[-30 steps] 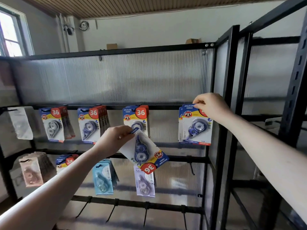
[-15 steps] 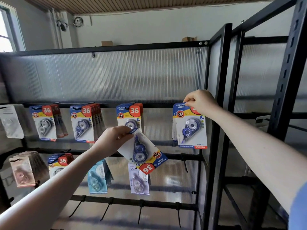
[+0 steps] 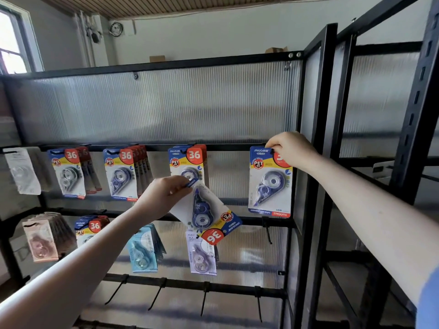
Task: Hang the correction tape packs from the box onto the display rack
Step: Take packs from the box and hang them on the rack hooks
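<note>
Right hand (image 3: 291, 149) is up at about 2 o'clock, fingers pinched on the top edge of a blue-and-yellow carded correction tape pack with a red "36" badge (image 3: 270, 180), right where it meets the top black rail of the metal display rack (image 3: 154, 147). That pack hangs upright, long axis vertical. Can't tell if its hole is fully over the hook, since the fingers cover it.

Left hand (image 3: 164, 195) sits near centre, gripping a second identical blue-and-yellow pack (image 3: 206, 214) by one corner. This one is flipped and tilted, long axis running from 10 to 4 o'clock, badge end down.

Next free black hook (image 3: 267, 230) looks to be on the middle rail at roughly 3 o'clock from that tilted pack, so I'd guess the left hand is nearer, but the pack needs turning upright first.
</note>
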A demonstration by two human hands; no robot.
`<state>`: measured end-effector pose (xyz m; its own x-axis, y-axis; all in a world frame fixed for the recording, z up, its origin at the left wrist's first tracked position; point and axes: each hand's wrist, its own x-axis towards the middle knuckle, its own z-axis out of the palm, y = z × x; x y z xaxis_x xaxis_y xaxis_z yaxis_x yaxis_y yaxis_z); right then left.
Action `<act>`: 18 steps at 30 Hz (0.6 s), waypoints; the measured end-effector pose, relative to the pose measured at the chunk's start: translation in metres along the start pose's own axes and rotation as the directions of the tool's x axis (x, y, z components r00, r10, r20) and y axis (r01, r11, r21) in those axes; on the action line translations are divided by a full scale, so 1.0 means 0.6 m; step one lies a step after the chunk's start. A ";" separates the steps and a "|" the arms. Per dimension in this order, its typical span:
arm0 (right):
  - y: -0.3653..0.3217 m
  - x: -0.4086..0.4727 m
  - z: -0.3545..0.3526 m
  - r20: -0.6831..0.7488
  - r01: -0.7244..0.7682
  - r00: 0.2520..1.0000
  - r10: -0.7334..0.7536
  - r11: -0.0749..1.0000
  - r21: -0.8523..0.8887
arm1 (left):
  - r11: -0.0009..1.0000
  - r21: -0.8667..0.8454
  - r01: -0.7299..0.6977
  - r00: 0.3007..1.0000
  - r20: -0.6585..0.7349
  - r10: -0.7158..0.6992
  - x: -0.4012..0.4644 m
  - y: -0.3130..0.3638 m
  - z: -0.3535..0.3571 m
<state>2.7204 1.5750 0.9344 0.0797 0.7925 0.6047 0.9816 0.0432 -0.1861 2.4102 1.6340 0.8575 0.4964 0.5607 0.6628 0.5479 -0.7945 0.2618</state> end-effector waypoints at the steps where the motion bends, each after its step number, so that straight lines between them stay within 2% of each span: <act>1: 0.003 -0.001 0.003 -0.012 -0.005 1.000 0.005 1.000 -0.008 | 1.000 -0.001 0.004 1.000 0.001 -0.004 0.000 -0.001 -0.001; 12: 0.007 0.001 0.032 -0.109 -0.026 0.994 0.014 0.994 -0.109 | 0.999 0.024 0.042 0.997 -0.073 -0.040 0.012 -0.002 -0.018; 18: 0.006 -0.001 0.040 -0.133 -0.019 0.991 -0.005 0.984 -0.177 | 0.999 0.030 0.023 0.998 -0.066 -0.021 0.017 0.002 -0.021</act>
<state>2.7199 1.5893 0.9148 0.0969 0.7042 0.7033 0.9952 -0.0799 -0.0571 2.4075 1.6356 0.8735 0.4393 0.5608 0.7018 0.5790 -0.7741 0.2561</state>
